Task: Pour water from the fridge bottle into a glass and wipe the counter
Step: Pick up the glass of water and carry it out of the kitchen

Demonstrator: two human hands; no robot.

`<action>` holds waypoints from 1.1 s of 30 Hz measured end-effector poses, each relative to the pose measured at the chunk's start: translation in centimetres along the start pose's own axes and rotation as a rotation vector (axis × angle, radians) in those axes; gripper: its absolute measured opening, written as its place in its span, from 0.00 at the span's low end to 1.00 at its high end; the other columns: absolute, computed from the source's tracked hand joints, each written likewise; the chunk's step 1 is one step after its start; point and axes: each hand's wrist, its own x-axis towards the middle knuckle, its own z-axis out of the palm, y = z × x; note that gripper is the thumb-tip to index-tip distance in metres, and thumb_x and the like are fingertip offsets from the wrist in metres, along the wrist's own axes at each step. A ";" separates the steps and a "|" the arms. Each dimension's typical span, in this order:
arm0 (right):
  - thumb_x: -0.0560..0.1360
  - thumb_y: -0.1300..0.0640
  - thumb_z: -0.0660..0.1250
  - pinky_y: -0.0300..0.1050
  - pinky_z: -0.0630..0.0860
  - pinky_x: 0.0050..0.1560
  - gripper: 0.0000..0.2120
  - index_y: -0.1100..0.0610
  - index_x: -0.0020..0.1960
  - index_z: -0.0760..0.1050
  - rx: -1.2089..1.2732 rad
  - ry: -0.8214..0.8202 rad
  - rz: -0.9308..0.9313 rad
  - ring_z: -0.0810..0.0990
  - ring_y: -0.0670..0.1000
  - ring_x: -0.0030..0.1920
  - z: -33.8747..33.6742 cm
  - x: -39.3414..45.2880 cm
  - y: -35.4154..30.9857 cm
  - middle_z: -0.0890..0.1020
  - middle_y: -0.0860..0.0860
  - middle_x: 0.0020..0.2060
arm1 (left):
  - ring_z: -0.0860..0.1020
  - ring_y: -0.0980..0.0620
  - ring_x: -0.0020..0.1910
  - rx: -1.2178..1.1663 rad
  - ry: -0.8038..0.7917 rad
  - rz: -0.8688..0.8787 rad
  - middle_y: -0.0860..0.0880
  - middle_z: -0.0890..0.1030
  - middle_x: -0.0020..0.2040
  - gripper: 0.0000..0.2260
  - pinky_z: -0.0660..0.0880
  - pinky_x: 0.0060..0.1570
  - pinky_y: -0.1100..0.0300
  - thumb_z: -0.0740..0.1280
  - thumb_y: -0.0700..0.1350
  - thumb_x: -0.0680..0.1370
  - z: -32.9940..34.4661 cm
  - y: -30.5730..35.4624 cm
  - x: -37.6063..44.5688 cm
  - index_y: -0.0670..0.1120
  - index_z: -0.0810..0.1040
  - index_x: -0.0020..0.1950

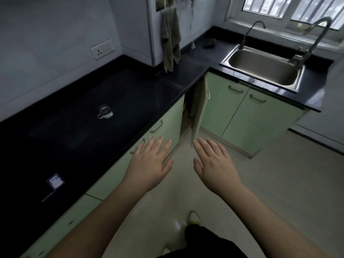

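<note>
A clear glass (105, 112) with a handle stands alone on the black counter (74, 131) at the left. An olive-green cloth (170, 39) hangs on the wall at the back, its end near the counter's corner. My left hand (150, 162) and my right hand (214, 161) are held out flat, palms down, fingers apart, over the floor in front of the green cabinets. Neither hand holds anything. No bottle or fridge is in view.
A steel sink (264, 68) with two taps sits in the counter at the right under a window. A green cabinet door (200, 107) at the corner stands ajar. A small white card (55, 181) lies near the counter's front. A wall socket (102, 49) is behind.
</note>
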 end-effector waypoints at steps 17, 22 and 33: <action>0.82 0.44 0.48 0.52 0.47 0.76 0.28 0.50 0.80 0.48 0.053 -0.150 -0.481 0.51 0.53 0.78 1.3 18.1 0.7 0.54 0.50 0.79 | 0.47 0.51 0.79 -0.018 -0.057 -0.430 0.52 0.51 0.81 0.32 0.48 0.77 0.49 0.34 0.63 0.76 -0.1 -3.8 7.6 0.55 0.46 0.80; 0.82 0.43 0.49 0.51 0.45 0.76 0.29 0.50 0.80 0.47 0.047 -0.161 -0.581 0.49 0.52 0.78 1.6 21.9 -2.4 0.52 0.49 0.79 | 0.48 0.51 0.79 -0.022 -0.051 -0.529 0.51 0.52 0.81 0.34 0.49 0.77 0.49 0.33 0.64 0.76 -0.1 -7.3 7.3 0.54 0.48 0.80; 0.81 0.47 0.51 0.52 0.53 0.75 0.27 0.52 0.78 0.56 0.000 -0.155 -0.646 0.58 0.53 0.77 5.0 28.7 -12.9 0.60 0.50 0.77 | 0.47 0.49 0.80 -0.066 -0.022 -0.567 0.49 0.52 0.81 0.35 0.48 0.77 0.50 0.33 0.63 0.77 1.9 -17.4 6.6 0.52 0.53 0.80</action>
